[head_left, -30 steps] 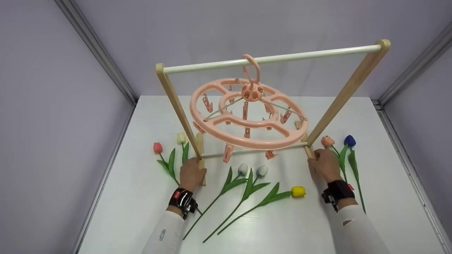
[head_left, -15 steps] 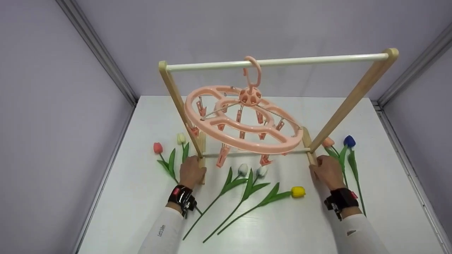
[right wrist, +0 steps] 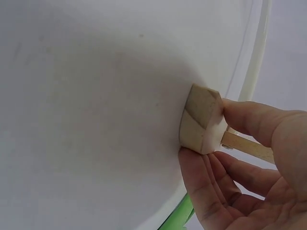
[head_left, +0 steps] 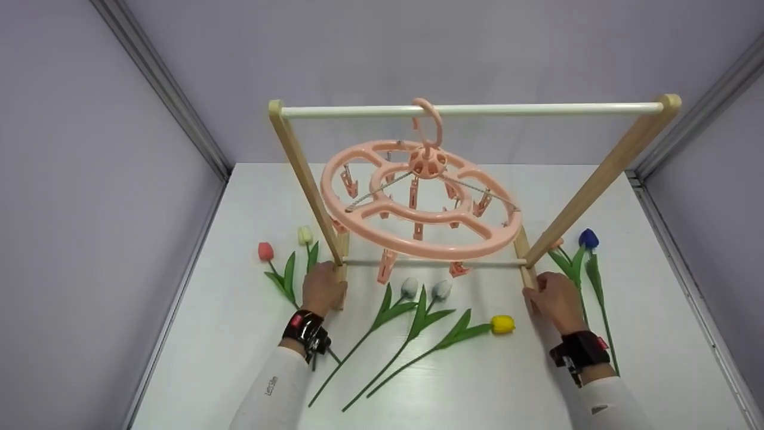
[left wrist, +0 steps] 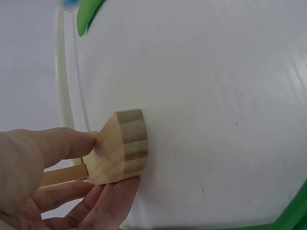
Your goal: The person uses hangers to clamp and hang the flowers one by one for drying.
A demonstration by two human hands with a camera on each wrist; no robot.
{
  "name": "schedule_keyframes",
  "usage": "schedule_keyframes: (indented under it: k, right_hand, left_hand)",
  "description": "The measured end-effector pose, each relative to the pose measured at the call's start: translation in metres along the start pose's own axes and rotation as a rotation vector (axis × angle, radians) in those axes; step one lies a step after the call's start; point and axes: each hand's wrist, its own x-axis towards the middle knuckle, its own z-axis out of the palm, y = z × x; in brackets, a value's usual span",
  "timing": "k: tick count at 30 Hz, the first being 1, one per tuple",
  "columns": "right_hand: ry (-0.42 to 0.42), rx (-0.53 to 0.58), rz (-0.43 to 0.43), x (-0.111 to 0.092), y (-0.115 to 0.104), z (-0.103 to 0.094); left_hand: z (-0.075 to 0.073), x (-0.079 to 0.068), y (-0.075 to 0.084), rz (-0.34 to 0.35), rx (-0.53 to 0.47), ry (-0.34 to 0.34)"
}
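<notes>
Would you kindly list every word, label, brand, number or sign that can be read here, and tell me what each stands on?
"Let's Slim", small but just readable: on the left white sleeve.
Red tag on the left wrist strap: too small to read.
Red tag on the right wrist strap: too small to read.
Wooden stand and pink hanger: no text visible.

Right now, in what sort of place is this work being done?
Probably a recording booth: plain greyish panels with metal profiles stand on three sides of a white table, and black wrist-strapped devices are worn.
</notes>
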Motion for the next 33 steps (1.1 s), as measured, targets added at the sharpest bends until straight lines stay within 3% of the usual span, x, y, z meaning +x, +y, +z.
schedule_keyframes:
  k: [9, 15, 23, 28, 33]
  right_hand:
    - [0.002, -0.027, 0.003, -0.008, 0.006, -0.001]
    - [-0.002, -0.023, -0.001, -0.008, 0.007, -0.002]
    - [0.008, -0.019, -0.093, -0.01, 0.013, -0.009]
    - [0.072, -0.019, -0.101, -0.025, 0.022, -0.027]
    - [0.144, -0.02, -0.048, -0.041, 0.035, -0.042]
  left_hand:
    - [0.002, -0.005, 0.006, -0.036, -0.028, -0.002]
    - [0.002, -0.004, 0.003, 0.02, 0.011, 0.023]
    - [0.001, -0.002, 0.003, -0.015, 0.003, -0.016]
    - [-0.001, -0.011, 0.007, -0.004, 0.08, -0.016]
    - [-0.006, -0.026, 0.013, 0.027, 0.063, 0.057]
